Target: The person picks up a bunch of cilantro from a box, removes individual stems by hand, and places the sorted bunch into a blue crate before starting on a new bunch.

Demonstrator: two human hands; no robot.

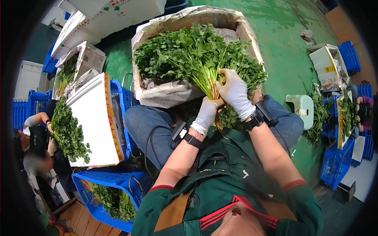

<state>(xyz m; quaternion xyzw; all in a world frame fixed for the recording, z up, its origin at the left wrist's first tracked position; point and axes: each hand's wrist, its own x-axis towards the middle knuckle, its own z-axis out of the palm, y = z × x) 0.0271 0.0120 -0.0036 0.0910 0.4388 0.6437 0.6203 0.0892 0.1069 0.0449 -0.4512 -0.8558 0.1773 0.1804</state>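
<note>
Both my hands, in white gloves, are on one bunch of coriander [206, 80] above my lap. My left hand [208, 113] wraps the low end of the stems near the brownish roots. Just above it, to the right, my right hand [235, 92] closes on the stems with thumb and fingers. The bunch's leaves spread away from me over a newspaper-lined box [169, 96], where more coriander [165, 55] lies. Some leafy stems [228, 118] hang below my right hand. The fingertips on the far side are hidden.
A white foam lid [92, 118] rests on blue crates at my left. Below it, a blue crate [114, 179] holds more greens. At far left a co-worker's hand [51, 145] holds a leafy bunch [67, 128]. A pale green stool [301, 108] stands right; another person is beyond.
</note>
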